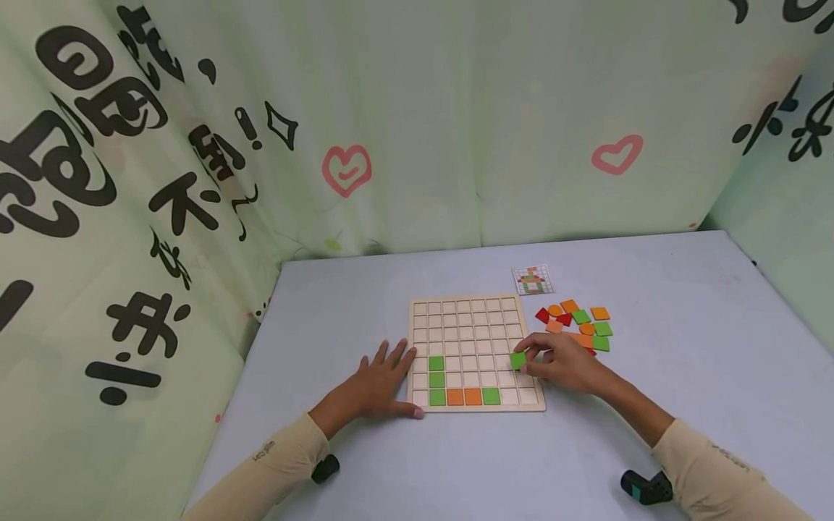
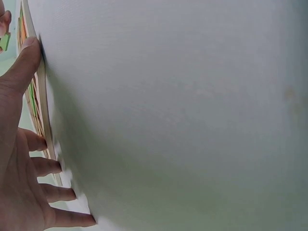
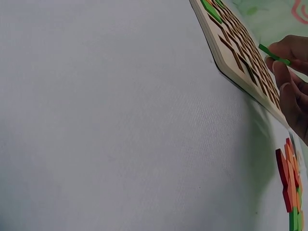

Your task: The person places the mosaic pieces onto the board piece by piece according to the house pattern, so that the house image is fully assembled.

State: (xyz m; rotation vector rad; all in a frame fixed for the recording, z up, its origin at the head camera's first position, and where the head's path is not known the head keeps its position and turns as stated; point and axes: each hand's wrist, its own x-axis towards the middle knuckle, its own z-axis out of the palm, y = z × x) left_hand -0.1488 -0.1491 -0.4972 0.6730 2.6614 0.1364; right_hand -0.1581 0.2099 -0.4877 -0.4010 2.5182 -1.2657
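Note:
A wooden grid board (image 1: pixel 472 354) lies flat on the table, with green and orange square tiles set in an L along its left side and front row. My left hand (image 1: pixel 384 380) rests at the board's left edge, fingers spread and straight; in the left wrist view its thumb (image 2: pixel 30 53) touches the wooden rim. My right hand (image 1: pixel 563 360) pinches a green square tile (image 1: pixel 517 360) between thumb and fingers over the board's right side. The right wrist view shows that green tile (image 3: pixel 273 54) held tilted above the grid.
Right of the board lies a loose pile of red, orange and green tiles (image 1: pixel 600 328), some round, partly behind my right hand. A small pattern card (image 1: pixel 533 279) with a coloured grid picture lies beyond the board's far right corner. Curtains (image 1: pixel 482 145) with writing and hearts surround the table.

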